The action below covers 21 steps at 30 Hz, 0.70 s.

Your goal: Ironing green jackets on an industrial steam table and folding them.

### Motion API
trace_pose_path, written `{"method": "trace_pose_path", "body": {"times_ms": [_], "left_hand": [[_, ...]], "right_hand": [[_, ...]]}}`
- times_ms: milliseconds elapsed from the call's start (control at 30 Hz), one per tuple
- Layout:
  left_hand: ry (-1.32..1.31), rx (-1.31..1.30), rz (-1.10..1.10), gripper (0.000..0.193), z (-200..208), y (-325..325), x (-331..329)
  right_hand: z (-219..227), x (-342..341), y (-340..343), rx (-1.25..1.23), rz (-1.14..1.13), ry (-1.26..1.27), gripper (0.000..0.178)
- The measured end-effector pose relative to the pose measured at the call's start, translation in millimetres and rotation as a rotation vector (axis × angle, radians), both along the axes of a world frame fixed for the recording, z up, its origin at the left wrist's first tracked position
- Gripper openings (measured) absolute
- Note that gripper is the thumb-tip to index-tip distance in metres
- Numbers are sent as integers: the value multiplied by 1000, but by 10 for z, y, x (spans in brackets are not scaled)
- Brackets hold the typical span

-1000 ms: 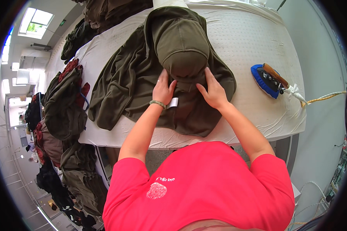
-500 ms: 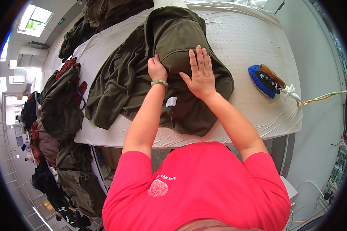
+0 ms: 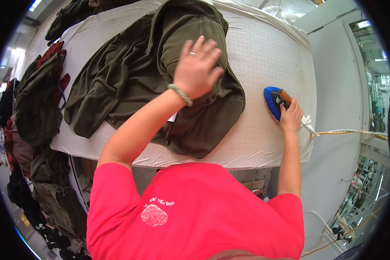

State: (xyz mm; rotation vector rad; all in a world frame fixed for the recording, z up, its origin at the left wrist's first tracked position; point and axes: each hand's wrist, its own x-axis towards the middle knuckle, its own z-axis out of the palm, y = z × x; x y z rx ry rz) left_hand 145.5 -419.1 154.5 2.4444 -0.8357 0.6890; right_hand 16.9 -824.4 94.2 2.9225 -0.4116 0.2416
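A dark olive garment [image 3: 117, 82] lies spread over the white padded ironing table [image 3: 271, 52], its upper part raised and rounded over something underneath. My left hand [image 3: 197, 69], a bead bracelet at its wrist, is slightly blurred. Its fingers are spread over the raised part of the cloth. A corner of a white label [image 3: 173, 117] peeks out beside my left forearm. To the right, my right hand [image 3: 292, 115] has its fingers around the brown handle of an iron [image 3: 271, 102] with a blue cover. The iron rests on the table, apart from the garment.
A yellow-and-white cord [image 3: 351, 132] runs from the iron off to the right. More olive garments [image 3: 39, 108] hang in a pile along the left side, with others heaped at the far left. A grey wall panel [image 3: 333, 78] stands beyond the table's right edge.
My right hand has left the cloth and taken hold of the iron's handle. My left hand has moved right and up from the cloth's edge, its fingers now spread. The view has shifted.
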Motion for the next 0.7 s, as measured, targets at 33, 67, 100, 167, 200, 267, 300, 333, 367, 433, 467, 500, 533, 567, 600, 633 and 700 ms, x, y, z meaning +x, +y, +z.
{"method": "trace_pose_path", "body": {"times_ms": [33,67,100,167,200,267,300,333,367,433,467,500,533,567,600,633,700], "left_hand": [[43,-12,41,36,-4,-134,-23],[-53,303,-42,39,-18,-245,-72],[-146,636,-138,42,-39,-327,-99],[-89,565,-148,44,-48,-369,-98],[-38,517,-166,46,-33,-319,-80],[21,458,-189,48,3,-158,-26],[37,258,-136,50,12,-27,9],[53,57,-80,53,6,108,37],[55,44,-78,53,-25,246,52],[-45,-204,23,55,-155,494,24],[-16,-159,37,55,-256,579,-25],[117,-369,88,54,-368,648,-115],[269,-575,125,53,-482,709,-243],[445,-883,200,49,-588,765,-371],[633,-1184,259,45,-677,825,-485],[624,-1228,340,41,-735,918,-620],[627,-1275,418,38,-778,1135,-926]], "right_hand": [[-4,-35,30,-31,62,-67,63],[14,-66,88,-8,26,38,61],[55,-96,149,17,-17,141,59],[143,-178,260,34,-62,240,56],[173,-235,305,98,63,284,52],[187,-342,374,154,184,338,48],[173,-387,409,195,179,321,45],[164,-410,442,233,175,303,42],[157,-416,481,297,208,286,38],[201,-364,589,512,10,279,37],[256,-312,651,757,-148,260,36],[346,-165,708,999,-286,178,36],[467,-36,796,981,-278,253,36],[590,29,916,1144,-292,152,35],[720,130,1048,1304,-304,36,34],[850,272,1188,1480,-309,-78,34],[1124,594,1518,1354,-204,-29,32]]}}
